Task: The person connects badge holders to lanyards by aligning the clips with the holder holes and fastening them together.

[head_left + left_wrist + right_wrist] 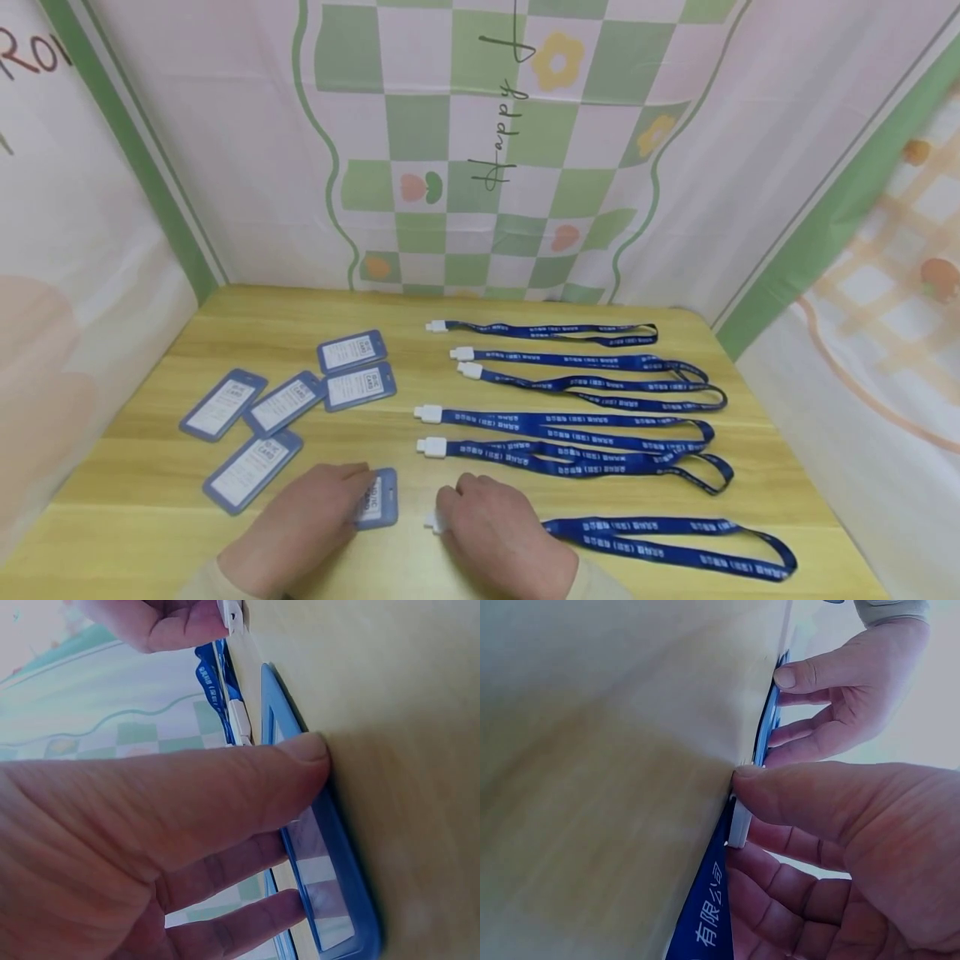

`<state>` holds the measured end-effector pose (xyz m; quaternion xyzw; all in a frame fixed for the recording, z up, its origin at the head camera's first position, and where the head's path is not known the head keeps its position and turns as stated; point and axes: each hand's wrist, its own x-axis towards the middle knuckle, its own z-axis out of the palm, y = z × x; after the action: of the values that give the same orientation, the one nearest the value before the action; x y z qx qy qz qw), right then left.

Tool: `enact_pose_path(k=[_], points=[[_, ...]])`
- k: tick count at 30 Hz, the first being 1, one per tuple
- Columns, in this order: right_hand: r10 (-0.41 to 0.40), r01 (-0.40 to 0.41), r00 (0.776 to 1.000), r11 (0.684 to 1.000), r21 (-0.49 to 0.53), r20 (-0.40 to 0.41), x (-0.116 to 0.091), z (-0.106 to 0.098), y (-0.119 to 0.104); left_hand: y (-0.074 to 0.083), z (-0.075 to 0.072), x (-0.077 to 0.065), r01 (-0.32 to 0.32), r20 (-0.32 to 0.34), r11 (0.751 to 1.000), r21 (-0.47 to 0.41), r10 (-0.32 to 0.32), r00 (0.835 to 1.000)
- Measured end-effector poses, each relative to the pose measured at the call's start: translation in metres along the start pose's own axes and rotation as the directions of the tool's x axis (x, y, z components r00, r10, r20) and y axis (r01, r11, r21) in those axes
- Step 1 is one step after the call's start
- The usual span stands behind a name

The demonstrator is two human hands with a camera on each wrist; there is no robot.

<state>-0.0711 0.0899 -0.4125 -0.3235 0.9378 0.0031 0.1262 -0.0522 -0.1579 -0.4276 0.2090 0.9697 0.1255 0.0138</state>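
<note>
My left hand (pixel 307 517) grips a blue-framed ID card holder (pixel 386 500) lying on the table. In the left wrist view, the thumb (pixel 304 761) is at one long edge and the other fingers reach its far side. A little to the right, my right hand (pixel 498 533) pinches the white plastic clip (pixel 739 825) of a blue lanyard (pixel 645 532) between thumb and fingers. The clip's end (pixel 433 522) points toward the card holder, with a short gap between them. The lanyard's printed strap stretches away rightward in a loop; my right hand hides its start.
Several more card holders, one of them this holder (pixel 253 471), lie at the left of the wooden table (pixel 150 475). Several blue lanyards, such as this lanyard (pixel 577 429), lie in rows at the right, clips leftward. A patterned curtain (pixel 487 150) hangs behind the table.
</note>
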Motion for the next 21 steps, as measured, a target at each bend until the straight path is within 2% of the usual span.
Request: enact_pose_path(k=[4, 9, 21], points=[[-0.017, 0.017, 1.0, 1.0, -0.018, -0.018, -0.0006, 0.0007, 0.0003, 0.0012, 0.0002, 0.0008, -0.027, 0.0, 1.0, 0.0, 0.027, 1.0], [-0.031, 0.03, 0.999, 0.999, -0.022, -0.03, -0.0011, 0.0003, 0.0004, 0.0034, 0.0011, 0.0031, -0.03, 0.017, 1.0, -0.002, 0.03, 0.999], [-0.03, 0.029, 0.997, 0.999, -0.03, -0.067, -0.0013, -0.0003, -0.0013, 0.0099, 0.0, 0.0042, -0.071, -0.007, 0.997, 0.021, 0.071, 0.997]])
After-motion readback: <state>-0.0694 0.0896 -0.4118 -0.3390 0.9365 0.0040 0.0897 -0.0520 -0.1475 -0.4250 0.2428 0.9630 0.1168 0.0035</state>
